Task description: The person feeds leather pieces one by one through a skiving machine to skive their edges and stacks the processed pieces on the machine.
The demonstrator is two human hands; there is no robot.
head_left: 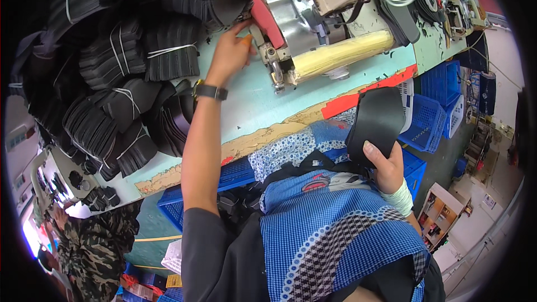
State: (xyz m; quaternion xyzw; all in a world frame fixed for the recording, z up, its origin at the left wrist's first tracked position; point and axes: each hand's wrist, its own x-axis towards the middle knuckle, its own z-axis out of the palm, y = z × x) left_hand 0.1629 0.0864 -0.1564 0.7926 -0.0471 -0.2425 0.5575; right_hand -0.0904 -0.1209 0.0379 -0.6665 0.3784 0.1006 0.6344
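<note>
My left hand [230,51] reaches across the pale green worktable [246,106] to the metal machine [302,17], fingers pinched at a small part beside its red guard [267,18]. A dark watch [211,91] sits on that wrist. My right hand [387,166], wrist wrapped in a white band, is shut on a stack of flat black leather pieces [376,122] held above my lap, near the table's worn front edge. A yellowish roller [341,55] juts from the machine toward me.
Bundles of black pieces tied with white bands [134,72] pile up at the table's left. Blue plastic crates [430,112] stand on the floor to the right and under the table. Another person in camouflage clothing [95,251] is at lower left.
</note>
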